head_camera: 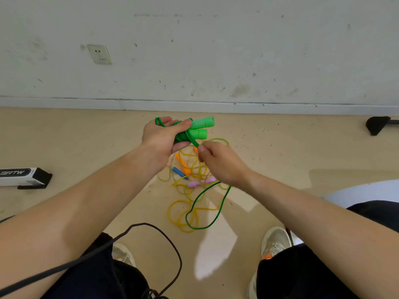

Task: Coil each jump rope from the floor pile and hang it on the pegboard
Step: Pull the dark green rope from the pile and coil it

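My left hand (163, 134) grips a green jump rope by its two green handles (201, 127), with several turns of green cord wound around them and the hand. My right hand (218, 161) pinches the green cord (195, 143) just below the handles. The rest of that cord hangs down in a long loop (212, 212) that reaches the floor. Under my hands lies the floor pile (187, 180): tangled yellow cord with orange, blue and pink handles. No pegboard is in view.
A black-and-white box (23, 176) lies on the floor at the left. A black cable (164, 236) loops over my lap. My two shoes (275, 240) stand near the pile. A black foot of some object (377, 125) sits by the wall at right.
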### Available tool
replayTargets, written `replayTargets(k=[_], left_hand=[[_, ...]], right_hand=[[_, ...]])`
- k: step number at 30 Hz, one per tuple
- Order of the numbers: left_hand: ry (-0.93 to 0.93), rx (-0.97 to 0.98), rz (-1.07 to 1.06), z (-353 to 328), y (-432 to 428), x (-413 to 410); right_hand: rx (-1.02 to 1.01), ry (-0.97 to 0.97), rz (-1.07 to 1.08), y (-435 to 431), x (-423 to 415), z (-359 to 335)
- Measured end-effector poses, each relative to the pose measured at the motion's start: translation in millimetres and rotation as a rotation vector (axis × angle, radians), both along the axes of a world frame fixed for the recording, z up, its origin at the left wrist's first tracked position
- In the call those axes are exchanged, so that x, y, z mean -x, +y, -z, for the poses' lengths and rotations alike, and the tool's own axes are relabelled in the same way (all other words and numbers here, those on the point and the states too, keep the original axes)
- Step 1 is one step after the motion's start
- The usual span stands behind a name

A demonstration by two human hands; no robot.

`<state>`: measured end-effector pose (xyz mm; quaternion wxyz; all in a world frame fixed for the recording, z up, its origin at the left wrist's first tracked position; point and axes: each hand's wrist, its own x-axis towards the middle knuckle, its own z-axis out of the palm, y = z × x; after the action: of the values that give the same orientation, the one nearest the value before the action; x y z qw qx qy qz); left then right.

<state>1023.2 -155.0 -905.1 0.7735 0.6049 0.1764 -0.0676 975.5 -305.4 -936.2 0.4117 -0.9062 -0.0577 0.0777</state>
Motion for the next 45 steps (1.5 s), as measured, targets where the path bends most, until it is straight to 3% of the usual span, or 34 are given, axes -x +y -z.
replayTargets(k=[6,13,17,19,21,24,26,28,31,34,37,41,45], left_hand=[[0.018,0.031,0.19,-8.7,13.9,-3.8],[-0.097,-0.164,0.445,-15.0,14.6,-0.4],[-0.193,-0.366,0.608,-11.5,10.5,6.3],[-0.243,-0.458,0.646,-7.1,8.1,8.2],[-0.303,-0.56,0.672,-2.5,7.1,8.1],[-0.372,-0.723,0.695,6.4,5.7,8.1],[-0.45,-0.859,0.619,14.2,3.4,8.5],[-0.498,-0.925,0.476,21.0,1.3,7.1],[-0.436,-0.837,0.279,28.1,-0.9,2.9],[-0.265,-0.571,0.148,29.2,-2.9,1.1],[-0.096,-0.369,0.133,28.7,-2.8,1.2],[0.062,-0.209,0.191,25.9,-1.1,-0.6],[0.109,-0.109,0.222,18.5,2.5,-5.3]], right_hand=[[0.041,0.014,-0.067,-34.5,-19.4,-3.7],[-0.052,0.065,-0.171,-60.9,-31.3,-14.8],[0.363,-0.059,-0.055,-62.9,-32.5,-17.2],[0.453,-0.049,-0.023,-60.6,-31.3,-19.2],[0.339,-0.027,-0.037,-53.7,-28.7,-23.4],[-0.004,0.13,0.039,-40.6,-22.0,-32.7],[-0.16,0.222,0.065,-31.7,-16.1,-35.6],[-0.197,0.189,0.092,-19.2,-8.1,-34.3],[-0.03,-0.067,0.116,3.7,9.7,-25.3],[-0.017,-0.239,0.101,16.5,18.6,-14.5],[-0.201,-0.101,0.193,13.3,14.5,-12.8],[-0.608,0.127,0.227,6.1,10.8,-16.7],[-0.658,0.149,0.201,1.6,7.2,-13.9]])
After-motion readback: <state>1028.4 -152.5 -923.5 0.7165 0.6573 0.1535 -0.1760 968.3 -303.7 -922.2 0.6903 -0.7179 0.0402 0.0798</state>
